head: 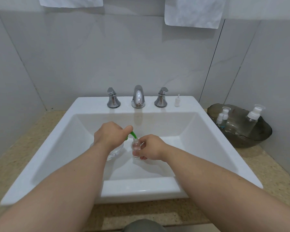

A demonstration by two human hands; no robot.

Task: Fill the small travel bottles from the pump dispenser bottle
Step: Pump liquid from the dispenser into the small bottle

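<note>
So your left hand [110, 135] is curled over the top of the pump dispenser bottle [115, 152], which sits down in the sink [141, 190] basin, a bit left of the middle. Only its clear lower body peeks out under your wrist, plus the green spout [133, 134] poking out to the right. Your right hand [151, 147] is gripping the small travel bottle [136, 146] round its sides, upright in the middle of the sink, open neck right at the spout tip. Can't tell how full it is. A little white spray top [177, 101] stands on the sink's back ledge, at the right end. Just off the sink's right side, a dark bowl [251, 141] holds more travel bottles [253, 118].
</note>
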